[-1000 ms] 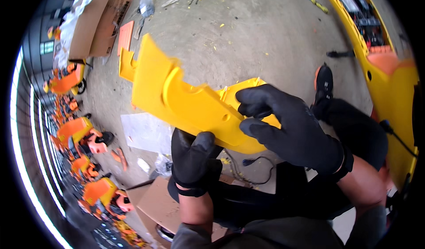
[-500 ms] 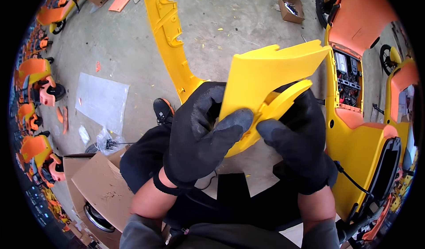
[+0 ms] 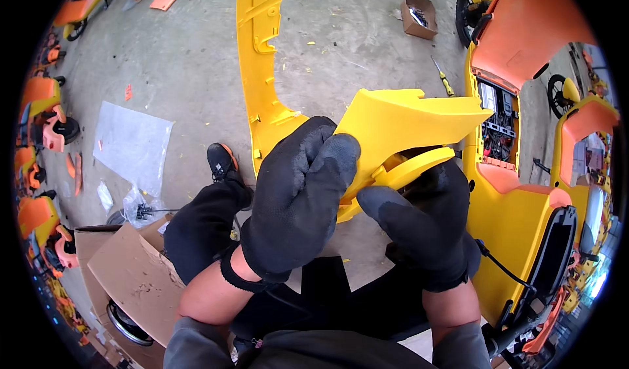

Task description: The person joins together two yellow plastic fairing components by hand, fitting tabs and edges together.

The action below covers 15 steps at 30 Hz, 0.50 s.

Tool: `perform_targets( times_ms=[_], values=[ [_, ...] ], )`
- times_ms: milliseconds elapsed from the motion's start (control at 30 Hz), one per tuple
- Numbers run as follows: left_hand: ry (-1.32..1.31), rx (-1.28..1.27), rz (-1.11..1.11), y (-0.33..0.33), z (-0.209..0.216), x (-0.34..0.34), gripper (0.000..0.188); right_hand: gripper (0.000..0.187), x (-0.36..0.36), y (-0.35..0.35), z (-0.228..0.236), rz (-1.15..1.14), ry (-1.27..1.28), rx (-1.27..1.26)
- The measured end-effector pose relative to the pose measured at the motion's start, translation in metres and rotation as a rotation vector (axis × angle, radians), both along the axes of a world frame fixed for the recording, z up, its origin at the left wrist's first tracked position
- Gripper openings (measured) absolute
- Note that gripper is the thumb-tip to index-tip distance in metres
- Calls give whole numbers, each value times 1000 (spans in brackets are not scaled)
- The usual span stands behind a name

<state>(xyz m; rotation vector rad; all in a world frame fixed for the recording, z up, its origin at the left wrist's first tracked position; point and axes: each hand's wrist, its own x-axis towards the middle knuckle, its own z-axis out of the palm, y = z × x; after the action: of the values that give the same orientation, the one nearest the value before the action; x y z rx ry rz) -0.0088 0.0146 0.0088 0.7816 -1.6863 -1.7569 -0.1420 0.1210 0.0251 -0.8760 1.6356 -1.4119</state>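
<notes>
A yellow plastic scooter body panel (image 3: 409,120) is held up in front of me, with a curved lip along its lower right side. My left hand (image 3: 295,189), in a black glove, grips its left edge, thumb on the outer face. Gloved in black too, my right hand (image 3: 426,218) is closed around the curved lip, its thumb at the lower edge and its other fingers mostly hidden behind. A long ribbed yellow arm (image 3: 257,74) with clips and notches reaches away beyond my left hand; whether it joins the panel is hidden by the glove.
A yellow and orange scooter (image 3: 517,231) stands close on my right, wiring exposed in its open bay. Beyond lie a screwdriver (image 3: 445,84) and a small carton (image 3: 419,16). An opened cardboard box (image 3: 134,277) is at my left, near a plastic sheet (image 3: 131,143). More scooters line both sides.
The panel has tipped, its upper left corner now lower and its right end dropped. My left thumb has slid up toward the panel's upper left corner. The surroundings have shifted slightly left in view.
</notes>
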Motion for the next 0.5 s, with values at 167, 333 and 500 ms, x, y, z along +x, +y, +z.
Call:
perform_targets(
  times_ms=[167,333,500],
  values=[
    [39,45,21,4,-4,-5,21,40,-4,4,3,7,148,64],
    [57,47,90,6,-8,-9,21,34,-4,4,2,-2,190,33],
    [144,77,12,3,-7,-10,28,30,0,7,2,-49,-3,74]
  ],
)
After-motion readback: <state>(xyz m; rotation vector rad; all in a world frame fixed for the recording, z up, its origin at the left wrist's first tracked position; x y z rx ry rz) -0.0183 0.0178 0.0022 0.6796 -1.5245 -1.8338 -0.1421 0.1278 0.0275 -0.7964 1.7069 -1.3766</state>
